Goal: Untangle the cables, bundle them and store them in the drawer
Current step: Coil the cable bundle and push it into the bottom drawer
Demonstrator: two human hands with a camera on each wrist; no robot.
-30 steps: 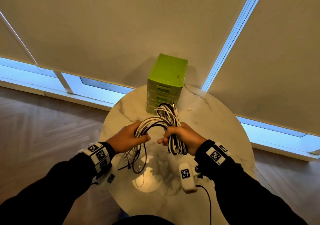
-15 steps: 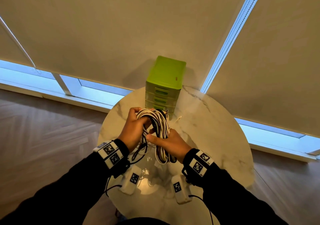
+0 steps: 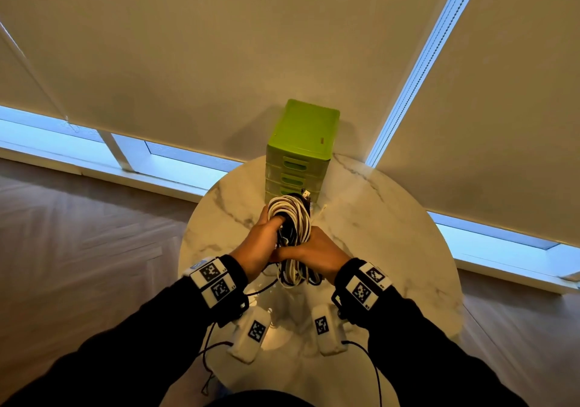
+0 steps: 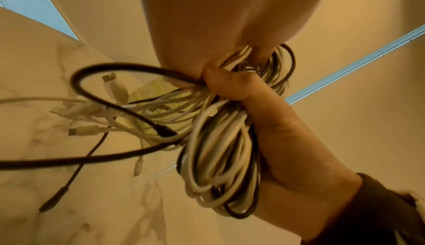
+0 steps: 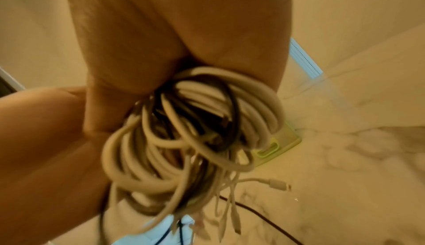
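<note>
Cables (image 3: 290, 218) gathered into one white-and-black coil, held above the round table (image 3: 392, 249) just in front of the green drawer unit (image 3: 301, 143); loose plug ends trailing below, every visible drawer front closed, so judging tidying and storing as not yet done. Left hand (image 3: 260, 243) curling round the coil's upper part, fingers hooked through the loops. Right hand (image 3: 317, 254) gripping the coil's middle, thumb lying across toward the left hand.

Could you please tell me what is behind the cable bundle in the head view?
The green drawer unit stands behind the cable bundle on the marble table. Its lowest drawer front is hidden by the coil, and all visible drawers look closed.
</note>
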